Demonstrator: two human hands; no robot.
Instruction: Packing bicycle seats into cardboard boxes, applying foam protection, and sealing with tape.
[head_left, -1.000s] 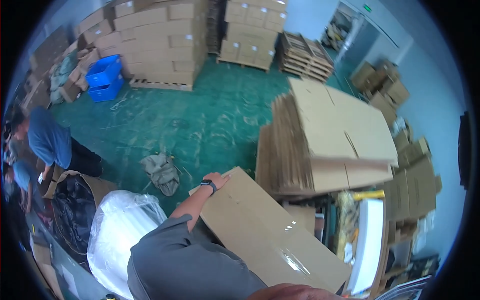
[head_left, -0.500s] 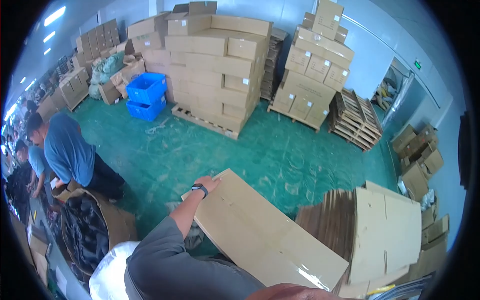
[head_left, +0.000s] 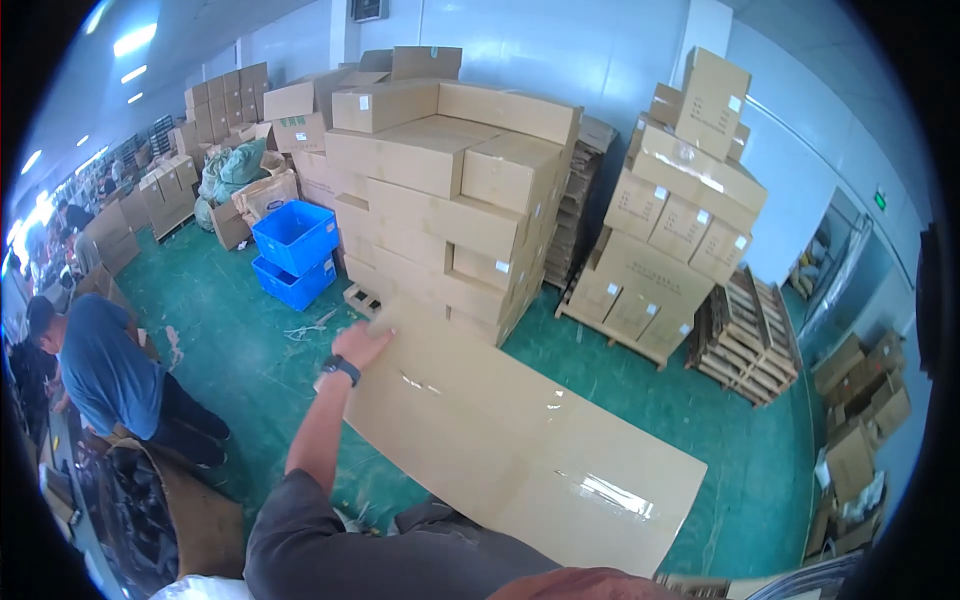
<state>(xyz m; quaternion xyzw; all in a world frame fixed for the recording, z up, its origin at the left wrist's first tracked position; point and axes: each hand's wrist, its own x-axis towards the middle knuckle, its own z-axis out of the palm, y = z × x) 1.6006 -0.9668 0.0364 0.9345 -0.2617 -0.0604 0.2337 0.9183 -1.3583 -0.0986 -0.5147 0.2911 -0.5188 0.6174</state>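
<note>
A long brown cardboard box stretches slantwise in front of me, from the middle of the view to the lower right. Only its broad face shows plainly, with shiny clear tape near the right end. My left hand, with a dark watch on the wrist, is closed on the far left corner; some of its fingertips are blurred or hidden. My right hand is out of sight, and so is whatever holds the near right end. Just beyond the box rises a tall stack of cardboard boxes on a wooden pallet.
Two blue plastic crates stand left of the stack. Further right are another loaded pallet and piled bare pallets. A co-worker in a blue shirt bends at the left, near a big carton of dark goods. Flattened cardboard leans along the right wall.
The box has been raised and carried toward the tall stack, my left hand still at its corner. The pile of flattened cardboard at the lower right has mostly left the view.
</note>
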